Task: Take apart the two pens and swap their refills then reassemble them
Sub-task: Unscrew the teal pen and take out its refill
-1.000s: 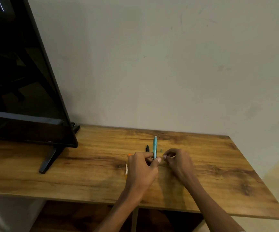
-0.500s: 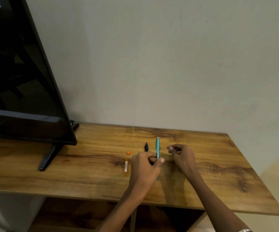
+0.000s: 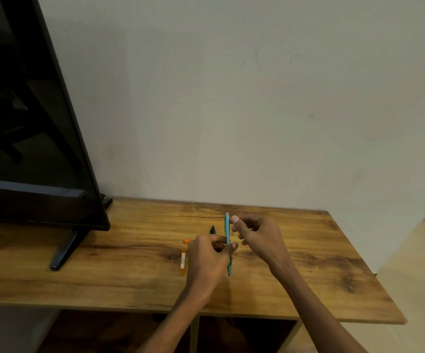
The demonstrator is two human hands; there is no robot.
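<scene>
My left hand (image 3: 207, 258) pinches a teal pen barrel (image 3: 227, 226) near its middle and holds it almost upright above the table. My right hand (image 3: 257, 238) is at the barrel's upper end, thumb and forefinger closed together beside its top; what they pinch is too small to make out. An orange pen barrel (image 3: 182, 263) lies on the wood just left of my left hand. A small orange cap (image 3: 186, 241) sits behind it. A black pen piece (image 3: 213, 229) lies behind my left hand, partly hidden.
The wooden table (image 3: 135, 273) stands against a pale wall. A large black monitor (image 3: 28, 123) on a black foot (image 3: 65, 248) fills the left side. The table's right edge drops off to a beige floor.
My right hand has risen from the table surface to the top of the teal barrel. The left hand has lifted the barrel slightly and the orange parts have come into view.
</scene>
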